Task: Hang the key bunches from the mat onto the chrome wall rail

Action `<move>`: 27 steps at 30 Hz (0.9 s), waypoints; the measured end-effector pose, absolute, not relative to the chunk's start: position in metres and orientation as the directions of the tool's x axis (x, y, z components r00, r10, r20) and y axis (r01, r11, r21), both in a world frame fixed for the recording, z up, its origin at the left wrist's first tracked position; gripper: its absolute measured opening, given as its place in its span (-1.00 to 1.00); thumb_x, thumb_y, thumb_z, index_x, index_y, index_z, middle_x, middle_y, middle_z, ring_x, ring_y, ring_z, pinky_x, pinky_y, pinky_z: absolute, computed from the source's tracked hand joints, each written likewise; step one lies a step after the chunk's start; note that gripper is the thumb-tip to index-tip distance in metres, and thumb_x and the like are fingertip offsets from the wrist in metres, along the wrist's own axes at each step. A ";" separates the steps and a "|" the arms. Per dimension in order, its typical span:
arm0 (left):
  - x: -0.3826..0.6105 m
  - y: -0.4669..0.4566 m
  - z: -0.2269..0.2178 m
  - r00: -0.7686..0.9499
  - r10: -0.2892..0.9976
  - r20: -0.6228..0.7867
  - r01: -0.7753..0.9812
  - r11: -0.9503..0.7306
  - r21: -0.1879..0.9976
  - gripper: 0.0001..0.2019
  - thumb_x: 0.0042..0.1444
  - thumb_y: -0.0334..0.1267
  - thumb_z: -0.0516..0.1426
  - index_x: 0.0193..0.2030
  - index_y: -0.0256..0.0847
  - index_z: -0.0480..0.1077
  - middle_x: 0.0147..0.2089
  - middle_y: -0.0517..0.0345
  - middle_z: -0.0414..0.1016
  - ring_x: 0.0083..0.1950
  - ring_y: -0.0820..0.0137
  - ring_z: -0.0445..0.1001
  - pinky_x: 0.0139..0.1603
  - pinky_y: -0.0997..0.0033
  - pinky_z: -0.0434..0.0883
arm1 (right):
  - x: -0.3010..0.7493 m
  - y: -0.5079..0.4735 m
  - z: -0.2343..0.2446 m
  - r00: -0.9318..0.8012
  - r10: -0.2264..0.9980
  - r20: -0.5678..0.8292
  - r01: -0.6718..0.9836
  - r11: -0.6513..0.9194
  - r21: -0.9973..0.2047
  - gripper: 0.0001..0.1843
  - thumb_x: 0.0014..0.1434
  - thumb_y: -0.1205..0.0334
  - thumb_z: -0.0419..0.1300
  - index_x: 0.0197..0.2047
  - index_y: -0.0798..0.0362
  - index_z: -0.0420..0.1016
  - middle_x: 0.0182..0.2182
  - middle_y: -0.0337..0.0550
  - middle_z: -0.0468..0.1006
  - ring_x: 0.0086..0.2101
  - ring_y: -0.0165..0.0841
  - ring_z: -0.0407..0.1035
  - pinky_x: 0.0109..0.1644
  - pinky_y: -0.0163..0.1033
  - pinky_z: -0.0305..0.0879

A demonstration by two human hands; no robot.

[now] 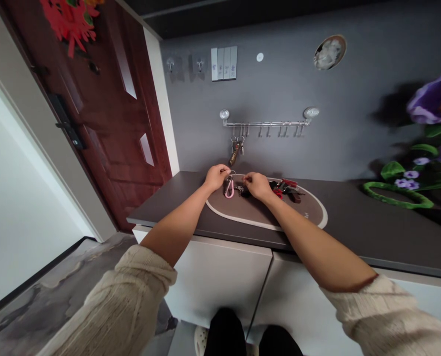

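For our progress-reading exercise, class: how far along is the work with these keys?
Done: one brown-tagged key bunch hangs on the chrome wall hook rail. In hand: left hand and right hand both grip the pink-carabiner key bunch over the oval brown mat. Remaining: red-and-black keys lying on that mat.

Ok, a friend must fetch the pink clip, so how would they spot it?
On the dark counter by the red door lies an oval brown mat. At its left end, below the left hand, is the clip. It alone is pink; the keys beside it are black and red.
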State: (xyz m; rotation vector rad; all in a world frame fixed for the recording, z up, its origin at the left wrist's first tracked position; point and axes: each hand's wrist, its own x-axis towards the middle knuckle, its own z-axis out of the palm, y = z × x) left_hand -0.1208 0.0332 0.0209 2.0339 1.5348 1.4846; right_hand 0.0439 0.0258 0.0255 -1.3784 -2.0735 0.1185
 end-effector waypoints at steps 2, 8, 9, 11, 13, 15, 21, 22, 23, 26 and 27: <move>-0.120 0.033 0.022 -0.059 0.807 0.588 0.558 -0.462 0.689 -0.87 -0.02 -0.31 0.07 -0.40 -0.28 0.42 -0.39 0.12 0.47 -0.37 0.47 0.36 -0.27 0.46 0.28 | 0.044 0.026 0.026 -0.239 0.849 0.471 0.785 0.455 -0.421 -0.79 0.00 0.37 0.05 -0.32 0.10 0.49 -0.37 -0.09 0.53 -0.34 -0.37 0.37 -0.23 -0.34 0.18; -0.118 0.032 0.027 -0.089 0.810 0.579 0.361 -0.516 0.777 -0.83 -0.02 -0.26 0.07 -0.37 -0.31 0.41 -0.36 0.09 0.48 -0.33 0.47 0.37 -0.21 0.44 0.29 | 0.042 0.024 0.028 -0.188 0.802 0.567 0.659 0.531 -0.533 -0.80 0.03 0.30 0.05 -0.31 0.09 0.47 -0.37 -0.13 0.52 -0.35 -0.39 0.35 -0.19 -0.31 0.19; -0.117 0.031 0.028 -0.090 0.812 0.577 0.333 -0.521 0.786 -0.82 -0.02 -0.25 0.08 -0.36 -0.31 0.41 -0.35 0.09 0.48 -0.32 0.47 0.38 -0.20 0.44 0.29 | 0.041 0.023 0.029 -0.181 0.792 0.584 0.627 0.550 -0.552 -0.80 0.03 0.28 0.05 -0.32 0.09 0.47 -0.37 -0.13 0.52 -0.35 -0.40 0.35 -0.19 -0.31 0.19; -0.115 0.029 0.030 -0.089 0.816 0.571 0.284 -0.529 0.800 -0.81 -0.03 -0.22 0.08 -0.35 -0.31 0.41 -0.33 0.09 0.48 -0.31 0.47 0.38 -0.18 0.43 0.29 | 0.040 0.022 0.031 -0.175 0.768 0.616 0.554 0.594 -0.584 -0.79 0.04 0.23 0.04 -0.31 0.10 0.46 -0.37 -0.13 0.51 -0.37 -0.41 0.34 -0.20 -0.30 0.20; -0.114 0.027 0.032 -0.085 0.820 0.566 0.236 -0.536 0.811 -0.79 -0.04 -0.20 0.09 -0.34 -0.31 0.41 -0.32 0.08 0.48 -0.29 0.47 0.38 -0.17 0.43 0.29 | 0.039 0.020 0.032 -0.174 0.744 0.645 0.480 0.637 -0.604 -0.76 0.05 0.19 0.03 -0.30 0.11 0.45 -0.37 -0.14 0.51 -0.38 -0.42 0.34 -0.21 -0.31 0.21; -0.113 0.026 0.033 -0.083 0.821 0.565 0.190 -0.544 0.817 -0.77 -0.04 -0.18 0.10 -0.33 -0.32 0.41 -0.30 0.07 0.48 -0.28 0.47 0.38 -0.16 0.43 0.29 | 0.039 0.019 0.033 -0.173 0.722 0.670 0.418 0.670 -0.614 -0.74 0.05 0.14 0.03 -0.30 0.11 0.44 -0.38 -0.15 0.50 -0.39 -0.43 0.33 -0.23 -0.32 0.21; -0.111 0.025 0.035 -0.071 0.817 0.573 0.088 -0.567 0.819 -0.75 -0.07 -0.17 0.12 -0.32 -0.32 0.40 -0.31 0.08 0.48 -0.28 0.47 0.38 -0.15 0.42 0.29 | 0.038 0.021 0.032 -0.158 0.721 0.674 0.296 0.686 -0.664 -0.70 0.03 0.05 0.04 -0.34 0.11 0.41 -0.44 -0.18 0.47 -0.44 -0.44 0.30 -0.29 -0.32 0.21; -0.111 0.025 0.035 -0.067 0.817 0.573 0.086 -0.567 0.819 -0.75 -0.08 -0.16 0.13 -0.32 -0.32 0.41 -0.31 0.08 0.48 -0.28 0.47 0.38 -0.15 0.42 0.29 | 0.038 0.022 0.032 -0.156 0.727 0.669 0.280 0.682 -0.676 -0.70 0.02 0.04 0.05 -0.34 0.11 0.41 -0.45 -0.18 0.46 -0.45 -0.45 0.29 -0.30 -0.33 0.21; -0.111 0.025 0.035 -0.065 0.818 0.572 0.088 -0.567 0.819 -0.75 -0.08 -0.16 0.13 -0.32 -0.32 0.41 -0.31 0.09 0.48 -0.28 0.47 0.38 -0.15 0.41 0.28 | 0.037 0.023 0.031 -0.156 0.732 0.663 0.264 0.678 -0.686 -0.69 0.01 0.04 0.05 -0.35 0.11 0.41 -0.46 -0.19 0.46 -0.45 -0.45 0.29 -0.31 -0.33 0.21; -0.110 0.024 0.035 -0.058 0.817 0.574 0.094 -0.568 0.817 -0.74 -0.08 -0.15 0.13 -0.32 -0.31 0.41 -0.30 0.09 0.48 -0.27 0.46 0.38 -0.14 0.41 0.28 | 0.037 0.024 0.031 -0.161 0.744 0.648 0.223 0.667 -0.711 -0.68 0.00 0.01 0.07 -0.36 0.12 0.39 -0.48 -0.20 0.44 -0.47 -0.46 0.27 -0.34 -0.34 0.20; -0.110 0.024 0.035 -0.057 0.815 0.576 0.096 -0.570 0.816 -0.74 -0.08 -0.15 0.13 -0.32 -0.31 0.41 -0.30 0.09 0.48 -0.26 0.46 0.38 -0.13 0.40 0.28 | 0.036 0.024 0.031 -0.160 0.748 0.644 0.215 0.663 -0.717 -0.67 -0.01 0.01 0.07 -0.37 0.12 0.39 -0.48 -0.20 0.44 -0.47 -0.46 0.27 -0.35 -0.34 0.20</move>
